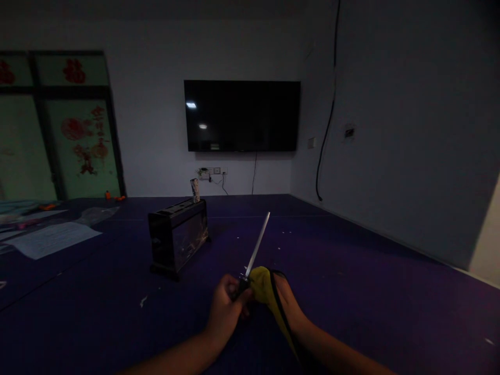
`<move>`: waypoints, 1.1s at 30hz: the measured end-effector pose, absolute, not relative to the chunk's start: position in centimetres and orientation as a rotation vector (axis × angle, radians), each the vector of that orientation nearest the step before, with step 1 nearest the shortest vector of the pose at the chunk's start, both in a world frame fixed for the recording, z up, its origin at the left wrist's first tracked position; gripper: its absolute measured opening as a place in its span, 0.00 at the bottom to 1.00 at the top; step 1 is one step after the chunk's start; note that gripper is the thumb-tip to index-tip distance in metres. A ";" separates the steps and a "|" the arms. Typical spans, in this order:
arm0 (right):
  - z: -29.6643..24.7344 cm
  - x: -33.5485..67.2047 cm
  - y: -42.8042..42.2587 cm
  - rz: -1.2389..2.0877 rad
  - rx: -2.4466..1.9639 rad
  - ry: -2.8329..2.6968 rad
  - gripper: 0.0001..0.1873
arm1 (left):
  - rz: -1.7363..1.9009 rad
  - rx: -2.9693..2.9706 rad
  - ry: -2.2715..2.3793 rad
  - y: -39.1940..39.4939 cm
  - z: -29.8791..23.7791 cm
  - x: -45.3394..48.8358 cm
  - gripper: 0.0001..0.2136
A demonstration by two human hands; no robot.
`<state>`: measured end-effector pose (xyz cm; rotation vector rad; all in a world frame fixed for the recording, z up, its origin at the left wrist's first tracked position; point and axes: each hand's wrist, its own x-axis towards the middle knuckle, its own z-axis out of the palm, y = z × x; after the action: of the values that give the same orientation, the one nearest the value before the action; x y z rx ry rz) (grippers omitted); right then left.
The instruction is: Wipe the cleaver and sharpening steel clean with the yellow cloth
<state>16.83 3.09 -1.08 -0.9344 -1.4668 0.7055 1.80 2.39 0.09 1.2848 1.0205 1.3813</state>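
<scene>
My left hand [227, 310] is closed around the dark handle of a knife [258, 245] with a long, narrow silver blade. The blade points up and away from me, leaning a little to the right. A yellow cloth [262, 285] with a dark edge covers the fingers of my right hand [288, 302] and hangs down along the wrist. The cloth touches the knife near the base of its blade. Folds of the cloth hide most of the right fingers.
A black box-shaped appliance [177, 237] stands left of my hands, with a small patterned cylinder [195, 190] on top. Paper sheets [54, 238] and clear plastic [97, 214] lie at the left on the dark purple surface [351, 291]. Small white scraps are scattered about. A television [242, 115] hangs ahead.
</scene>
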 end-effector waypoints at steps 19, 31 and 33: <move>-1.4 17.3 3.3 0.662 -0.950 -1.496 0.32 | 1.470 1.343 1.085 1.6 0.9 1.5 0.17; 0.1 16.7 2.5 0.736 -0.968 -1.445 0.32 | 1.392 1.372 1.031 2.2 0.3 1.3 0.15; 0.3 16.7 2.4 0.729 -0.950 -1.457 0.32 | 1.387 1.367 1.014 2.2 0.3 1.4 0.15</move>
<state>16.69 2.43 0.34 -0.9497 -1.4574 0.7288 1.36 2.21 0.28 1.3668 1.0143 1.3871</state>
